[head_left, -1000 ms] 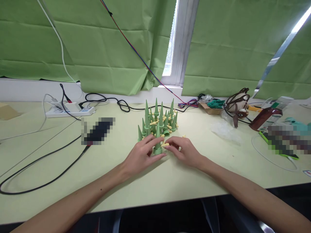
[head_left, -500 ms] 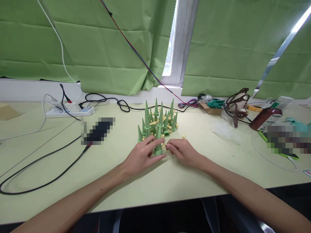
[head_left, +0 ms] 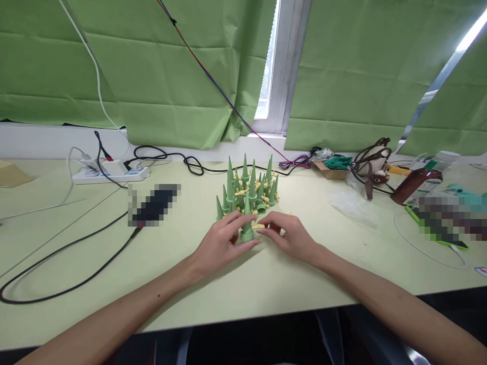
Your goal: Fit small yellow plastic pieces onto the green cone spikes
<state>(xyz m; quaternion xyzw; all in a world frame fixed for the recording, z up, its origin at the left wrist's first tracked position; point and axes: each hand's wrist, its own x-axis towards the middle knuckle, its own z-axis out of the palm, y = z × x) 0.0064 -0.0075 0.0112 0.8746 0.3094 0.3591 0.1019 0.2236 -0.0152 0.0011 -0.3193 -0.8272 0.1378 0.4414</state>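
Note:
My left hand curls round a green plastic cone with a collar at its base, standing upright on the table. Its thumb and fingers reach past the cone on either side. From the right, my right hand pinches a small pale yellow plastic peg against the cone's side, just above the collar. Whether the peg sits in the cone I cannot tell. Close behind stand several more green cones in a tight cluster, with small yellow pieces between and on them.
A dark phone-like object, blurred out, lies left with a black cable. Behind it is a white power strip. To the right are crumpled clear plastic, a small cardboard box and a brown bottle. Another yellow piece lies partly behind my right hand.
My right hand's fingers have loosened from a tighter curl and shifted slightly up, showing more of the yellow peg. The cone has tilted or shifted slightly left; my left hand stays round it.

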